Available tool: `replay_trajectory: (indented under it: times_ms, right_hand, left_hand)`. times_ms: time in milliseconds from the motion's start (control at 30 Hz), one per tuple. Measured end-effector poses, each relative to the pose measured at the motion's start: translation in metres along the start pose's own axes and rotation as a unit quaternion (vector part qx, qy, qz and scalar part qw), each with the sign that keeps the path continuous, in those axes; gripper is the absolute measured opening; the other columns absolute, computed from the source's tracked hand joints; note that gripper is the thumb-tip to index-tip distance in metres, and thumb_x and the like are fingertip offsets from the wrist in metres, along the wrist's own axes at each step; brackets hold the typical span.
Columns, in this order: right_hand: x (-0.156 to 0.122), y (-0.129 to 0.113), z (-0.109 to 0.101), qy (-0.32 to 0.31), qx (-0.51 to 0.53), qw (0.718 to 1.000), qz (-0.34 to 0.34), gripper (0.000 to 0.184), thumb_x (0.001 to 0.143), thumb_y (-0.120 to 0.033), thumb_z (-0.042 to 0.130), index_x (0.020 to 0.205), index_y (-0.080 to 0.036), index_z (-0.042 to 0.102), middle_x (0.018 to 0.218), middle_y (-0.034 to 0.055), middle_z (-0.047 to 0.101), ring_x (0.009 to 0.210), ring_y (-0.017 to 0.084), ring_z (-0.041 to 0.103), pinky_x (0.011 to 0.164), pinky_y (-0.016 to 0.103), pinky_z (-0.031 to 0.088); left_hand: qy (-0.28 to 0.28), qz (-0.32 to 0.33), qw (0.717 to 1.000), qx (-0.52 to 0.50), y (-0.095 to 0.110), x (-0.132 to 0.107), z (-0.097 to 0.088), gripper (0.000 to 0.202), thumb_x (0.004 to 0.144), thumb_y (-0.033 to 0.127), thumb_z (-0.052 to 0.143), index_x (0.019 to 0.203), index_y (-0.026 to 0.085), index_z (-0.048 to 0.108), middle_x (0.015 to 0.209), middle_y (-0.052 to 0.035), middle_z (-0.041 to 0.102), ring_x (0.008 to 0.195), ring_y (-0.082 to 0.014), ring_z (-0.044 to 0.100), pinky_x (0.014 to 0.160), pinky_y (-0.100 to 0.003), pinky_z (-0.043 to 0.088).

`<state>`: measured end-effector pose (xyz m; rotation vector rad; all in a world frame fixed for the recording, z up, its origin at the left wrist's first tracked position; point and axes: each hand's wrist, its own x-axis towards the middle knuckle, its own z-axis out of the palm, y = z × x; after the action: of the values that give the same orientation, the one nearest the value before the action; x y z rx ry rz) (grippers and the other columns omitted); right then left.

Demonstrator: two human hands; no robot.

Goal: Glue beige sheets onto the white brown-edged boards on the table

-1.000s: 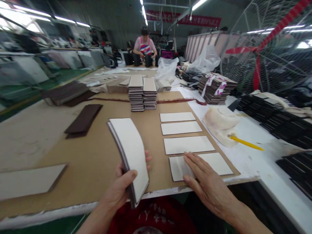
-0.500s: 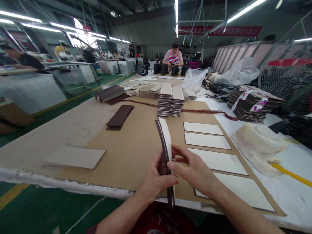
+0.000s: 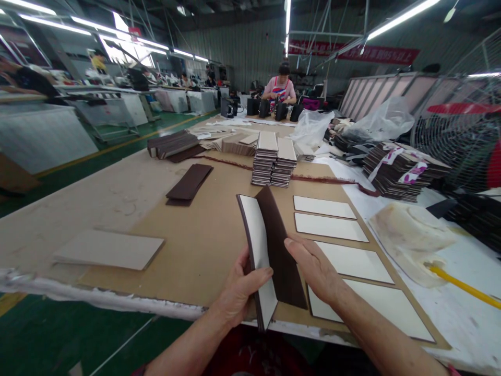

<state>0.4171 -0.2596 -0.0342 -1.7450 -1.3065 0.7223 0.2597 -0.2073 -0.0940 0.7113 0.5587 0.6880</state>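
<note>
Above the table's near edge, my left hand (image 3: pixel 237 287) is closed around a thin white-faced panel (image 3: pixel 255 224) with dark brown edges, its thumb pressed across the white side. It may be more than one layer; I cannot tell. My right hand (image 3: pixel 315 266) grips the right edge of a dark brown panel (image 3: pixel 281 245), which stands tilted just behind the white one. At their lower ends the two pieces look close, though whether they touch is unclear. Several white panels with dark rims, such as this one (image 3: pixel 331 223), lie in a column beside my right forearm.
Brown strips (image 3: pixel 190 184) lie left of centre, and pale sheets (image 3: pixel 113 249) at the near left. Two neat stacks of panels (image 3: pixel 273 162) stand ahead. On the right are a stained pale container (image 3: pixel 407 237) with a yellow handle and a tied bundle (image 3: pixel 403 169). A co-worker (image 3: pixel 279 90) sits beyond.
The held pieces have come apart: my right hand has drawn the dark brown panel to the right, and the white face in my left hand has turned more toward me.
</note>
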Motion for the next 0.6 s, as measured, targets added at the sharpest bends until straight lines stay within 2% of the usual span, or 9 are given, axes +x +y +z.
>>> replay_trajectory:
  times_ms: [100,200,267,333,400,467,533,600]
  right_hand:
    - [0.011,0.0,-0.004,0.012,-0.128,0.992,-0.012,0.028,0.094,-0.031,0.038,0.073,-0.022,0.054,0.066,-0.0002,0.058,0.064,0.018,0.052,0.062,0.03,0.039]
    - [0.034,-0.004,-0.018,0.055,-0.214,0.975,-0.036,0.026,0.094,-0.028,0.04,0.07,-0.023,0.05,0.059,-0.0021,0.052,0.058,0.016,0.048,0.058,0.028,0.033]
    - [0.057,-0.009,-0.029,0.116,-0.267,0.955,-0.055,0.027,0.095,-0.028,0.039,0.075,-0.022,0.055,0.061,-0.0007,0.054,0.059,0.017,0.05,0.06,0.029,0.033]
    - [0.083,-0.012,-0.036,0.151,-0.334,0.927,-0.076,0.029,0.098,-0.029,0.035,0.092,-0.021,0.063,0.07,0.0029,0.061,0.065,0.02,0.056,0.064,0.03,0.035]
    - [0.108,-0.009,-0.034,0.129,-0.403,0.9,-0.103,0.037,0.101,-0.027,0.029,0.12,-0.018,0.059,0.089,0.009,0.068,0.078,0.024,0.061,0.072,0.033,0.039]
    - [0.129,0.001,-0.022,0.07,-0.445,0.884,-0.123,0.042,0.102,-0.023,0.027,0.138,-0.016,0.048,0.113,0.0145,0.067,0.096,0.026,0.062,0.082,0.036,0.041]
    - [0.143,0.016,-0.002,0.005,-0.457,0.879,-0.136,0.04,0.102,-0.023,0.033,0.138,-0.017,0.049,0.129,0.0154,0.061,0.111,0.027,0.058,0.089,0.036,0.041]
    - [0.151,0.034,0.019,-0.056,-0.462,0.873,-0.143,0.036,0.1,-0.03,0.045,0.133,-0.018,0.054,0.138,0.015,0.055,0.123,0.027,0.052,0.098,0.037,0.04]
  left_hand:
    - [0.016,0.006,1.0,-0.004,0.004,-0.002,-0.011,0.066,0.062,0.034,0.089,0.12,0.018,0.062,0.104,-0.0116,0.074,0.081,-0.0247,0.072,0.068,-0.031,0.058]
    - [0.047,0.02,0.998,-0.022,0.013,-0.006,-0.027,0.06,0.065,0.031,0.088,0.118,0.018,0.064,0.121,-0.0137,0.069,0.109,-0.0311,0.067,0.086,-0.038,0.059]
    - [0.07,0.033,0.997,-0.025,0.021,-0.01,-0.037,0.06,0.065,0.032,0.088,0.118,0.018,0.064,0.129,-0.015,0.065,0.119,-0.0345,0.062,0.093,-0.043,0.057]
    - [0.085,0.055,0.995,-0.016,0.029,-0.013,-0.045,0.059,0.067,0.034,0.087,0.118,0.016,0.065,0.13,-0.0161,0.064,0.119,-0.0356,0.062,0.092,-0.044,0.058]
    - [0.097,0.077,0.992,-0.006,0.035,-0.015,-0.053,0.057,0.068,0.035,0.086,0.118,0.016,0.065,0.131,-0.0162,0.064,0.119,-0.0352,0.062,0.093,-0.042,0.058]
    - [0.113,0.09,0.99,-0.002,0.038,-0.016,-0.06,0.058,0.069,0.035,0.086,0.119,0.016,0.064,0.132,-0.0157,0.063,0.121,-0.0347,0.06,0.094,-0.041,0.058]
    - [0.127,0.093,0.987,-0.007,0.039,-0.015,-0.065,0.058,0.07,0.035,0.085,0.12,0.016,0.063,0.133,-0.0156,0.063,0.123,-0.0347,0.059,0.095,-0.041,0.058]
    - [0.135,0.092,0.986,-0.021,0.038,-0.015,-0.068,0.059,0.07,0.036,0.085,0.12,0.016,0.063,0.133,-0.0162,0.063,0.123,-0.0354,0.059,0.095,-0.042,0.058]
